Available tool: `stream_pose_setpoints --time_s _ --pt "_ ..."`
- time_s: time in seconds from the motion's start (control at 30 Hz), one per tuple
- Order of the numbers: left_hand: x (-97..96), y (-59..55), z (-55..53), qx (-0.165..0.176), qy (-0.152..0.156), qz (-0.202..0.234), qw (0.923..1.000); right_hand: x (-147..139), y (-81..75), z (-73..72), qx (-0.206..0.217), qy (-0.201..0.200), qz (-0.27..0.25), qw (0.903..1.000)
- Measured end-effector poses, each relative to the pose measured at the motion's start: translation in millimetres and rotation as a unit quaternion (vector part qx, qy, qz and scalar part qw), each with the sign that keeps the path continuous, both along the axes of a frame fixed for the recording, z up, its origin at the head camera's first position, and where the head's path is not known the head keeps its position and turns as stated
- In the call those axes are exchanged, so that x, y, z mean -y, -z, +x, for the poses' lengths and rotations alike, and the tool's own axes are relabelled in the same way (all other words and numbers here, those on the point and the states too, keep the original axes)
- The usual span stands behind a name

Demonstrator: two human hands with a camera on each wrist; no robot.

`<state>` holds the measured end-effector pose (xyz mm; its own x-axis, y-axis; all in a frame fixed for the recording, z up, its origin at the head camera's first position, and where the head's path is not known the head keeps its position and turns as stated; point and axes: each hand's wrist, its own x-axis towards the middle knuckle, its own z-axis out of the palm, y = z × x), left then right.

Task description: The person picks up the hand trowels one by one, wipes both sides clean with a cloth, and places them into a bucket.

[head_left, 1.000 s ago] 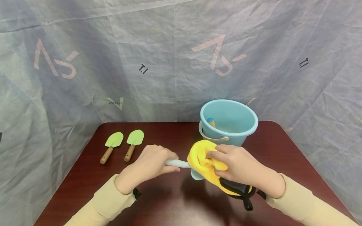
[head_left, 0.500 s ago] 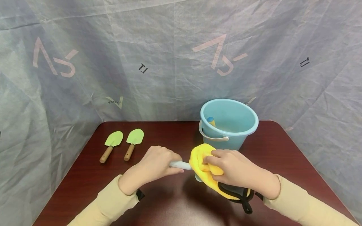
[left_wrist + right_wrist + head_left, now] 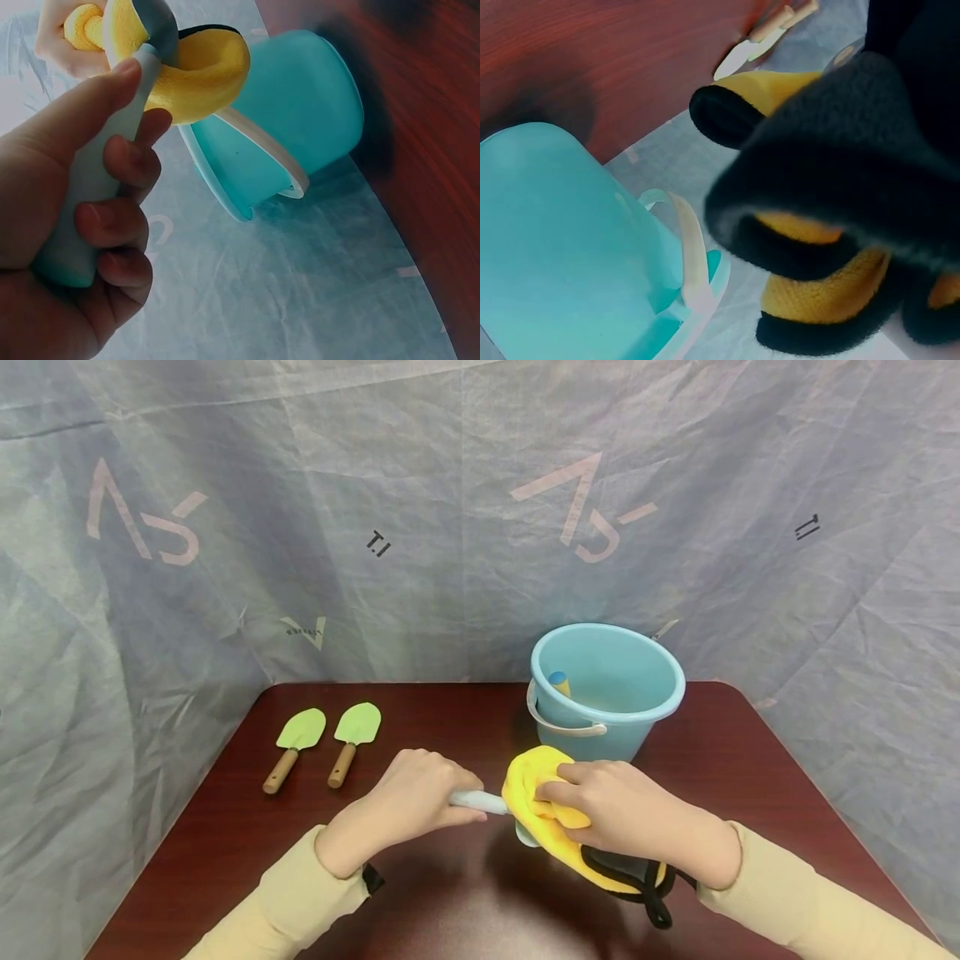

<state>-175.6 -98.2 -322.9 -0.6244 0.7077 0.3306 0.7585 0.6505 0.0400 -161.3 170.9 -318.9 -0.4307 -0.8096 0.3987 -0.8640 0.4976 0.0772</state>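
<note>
My left hand [image 3: 422,789] grips the pale-blue handle of a small tool, apparently a hand trowel [image 3: 482,802]. In the left wrist view its fingers curl round the handle, and a blue-grey head [image 3: 158,28] shows partly inside the fabric. A yellow cloth [image 3: 527,774] with black edging and a black loop wraps most of that head. Pinched folds of the cloth bunch between the fingers of my right hand [image 3: 626,802]. Both hands are above the table, in front of the bucket. Black and yellow folds of the cloth fill much of the right wrist view.
A light-blue bucket [image 3: 592,739] with a white handle stands at the back right, a blue-and-yellow object [image 3: 559,683] inside it. Two green trowels [image 3: 302,728] with wooden handles lie at the left. A grey fabric backdrop [image 3: 450,568] hangs behind the dark red table [image 3: 450,893].
Over the first half second both hands shift slightly, the left one rightward, and the cloth covers more of the tool's head. Since then they have hardly moved.
</note>
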Motion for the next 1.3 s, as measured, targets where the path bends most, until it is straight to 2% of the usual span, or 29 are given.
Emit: stream_pose_setpoints --time_s 0.87,1.3 --pt "8.5 3.7 -2.5 0.005 0.001 0.007 1.0 -5.4 -1.9 2.0 -0.058 -0.009 0.021 0.998" --pt "12.0 4.0 -1.8 0.01 0.002 0.006 0.9999 -10.0 0.8 6.1 -0.053 0.026 0.023 0.998"
